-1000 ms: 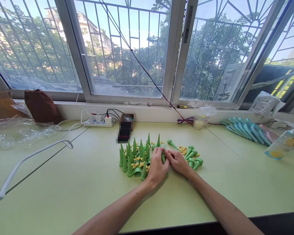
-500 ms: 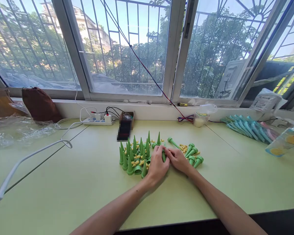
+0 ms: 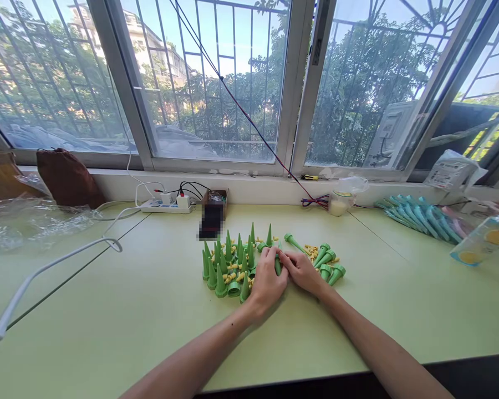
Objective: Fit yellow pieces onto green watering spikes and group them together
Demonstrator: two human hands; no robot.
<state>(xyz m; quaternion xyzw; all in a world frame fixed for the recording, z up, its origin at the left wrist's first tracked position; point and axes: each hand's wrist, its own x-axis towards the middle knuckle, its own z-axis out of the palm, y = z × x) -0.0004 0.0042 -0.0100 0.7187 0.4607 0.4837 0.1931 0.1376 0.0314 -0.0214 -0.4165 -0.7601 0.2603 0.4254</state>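
Note:
My left hand (image 3: 268, 278) is closed around a green plastic spike (image 3: 278, 266), which shows between its thumb and fingers. Close against it, my right hand (image 3: 301, 270) pinches at the upper part of the same spike; whether a small piece sits in its fingertips is hidden. Left of my hands, several green cone spikes (image 3: 221, 284) stand point up, with small yellow fittings (image 3: 232, 276) strewn among them. Beyond my right hand lie several green spikes with ribbed caps (image 3: 325, 257) beside a heap of yellow fittings (image 3: 313, 252). One more green spike (image 3: 294, 242) lies behind the hands.
Along the back of the table (image 3: 120, 321) are a power strip (image 3: 166, 206), a small cardboard box (image 3: 221, 198) and a bagged tub (image 3: 340, 203). Teal packets (image 3: 419, 218) and a bottle (image 3: 484, 238) lie at right. A white curved bar (image 3: 54, 269) crosses the left side.

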